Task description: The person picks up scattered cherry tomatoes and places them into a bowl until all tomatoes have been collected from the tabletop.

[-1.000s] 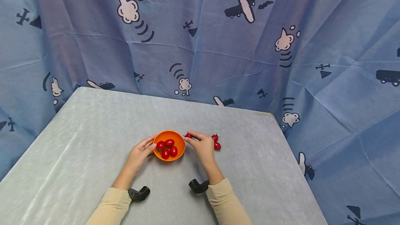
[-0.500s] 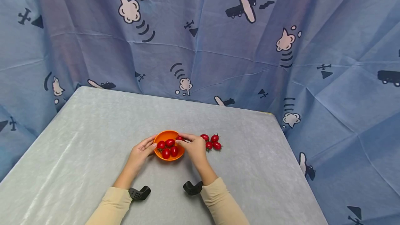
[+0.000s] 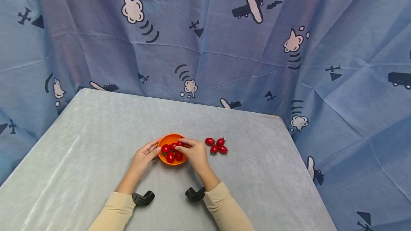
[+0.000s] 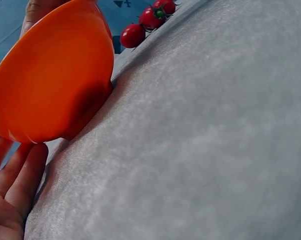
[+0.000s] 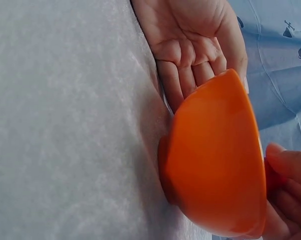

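Note:
An orange bowl (image 3: 173, 163) stands on the table with several red cherry tomatoes (image 3: 170, 158) inside. My left hand (image 3: 143, 158) holds the bowl's left side, thumb at the rim and fingers along the outer wall; in the right wrist view these fingers (image 5: 188, 75) lie against the bowl. Over the bowl's right side, my right hand (image 3: 196, 153) pinches a cherry tomato (image 5: 274, 177), mostly hidden by the fingers and rim. The left wrist view shows the bowl's outside (image 4: 55, 75) but not its contents.
Several loose cherry tomatoes (image 3: 223, 149) with green stems lie on the table right of the bowl. A pale cloth (image 3: 106, 145) covers the table. Behind and to the right hangs a blue patterned curtain (image 3: 205, 45). Each wrist carries a black device (image 3: 143, 198).
My right hand has moved left with its cherry tomato, from beside the bowl's rim to over its inside. The loose tomatoes have come fully into sight. My left hand stays on the bowl.

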Motion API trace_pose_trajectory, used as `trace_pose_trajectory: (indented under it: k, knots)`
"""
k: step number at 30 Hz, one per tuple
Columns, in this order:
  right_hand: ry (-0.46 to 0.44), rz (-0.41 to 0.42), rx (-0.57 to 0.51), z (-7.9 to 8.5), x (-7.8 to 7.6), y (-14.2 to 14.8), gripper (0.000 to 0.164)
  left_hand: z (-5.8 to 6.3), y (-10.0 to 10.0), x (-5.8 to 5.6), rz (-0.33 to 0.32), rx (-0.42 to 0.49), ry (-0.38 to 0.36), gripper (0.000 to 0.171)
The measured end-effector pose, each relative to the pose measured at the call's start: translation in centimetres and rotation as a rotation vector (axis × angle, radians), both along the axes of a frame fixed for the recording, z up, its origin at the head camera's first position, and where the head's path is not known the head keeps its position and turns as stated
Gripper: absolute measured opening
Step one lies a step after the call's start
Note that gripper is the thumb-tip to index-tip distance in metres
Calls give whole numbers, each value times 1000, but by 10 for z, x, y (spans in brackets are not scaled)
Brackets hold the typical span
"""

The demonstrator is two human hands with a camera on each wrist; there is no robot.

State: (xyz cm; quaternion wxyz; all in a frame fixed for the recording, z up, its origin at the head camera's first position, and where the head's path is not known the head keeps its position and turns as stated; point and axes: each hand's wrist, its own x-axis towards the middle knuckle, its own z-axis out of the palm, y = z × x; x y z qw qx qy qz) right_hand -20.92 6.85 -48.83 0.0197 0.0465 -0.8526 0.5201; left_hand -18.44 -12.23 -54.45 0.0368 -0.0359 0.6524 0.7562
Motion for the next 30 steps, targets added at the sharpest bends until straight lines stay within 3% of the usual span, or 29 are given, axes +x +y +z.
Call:
trace_pose_trajectory:
  k: [14,22,30]
  knots:
    - [18,36,13,1,2,-9,26,1,0,1,-1,-4,-15,49]
    - [13,71,103,1,0,-13,28,1,-1,1,1,-1,-7,49]
    - [-14,73,125,2,-1,-14,28,-1,-1,0,-7,1,1,49]
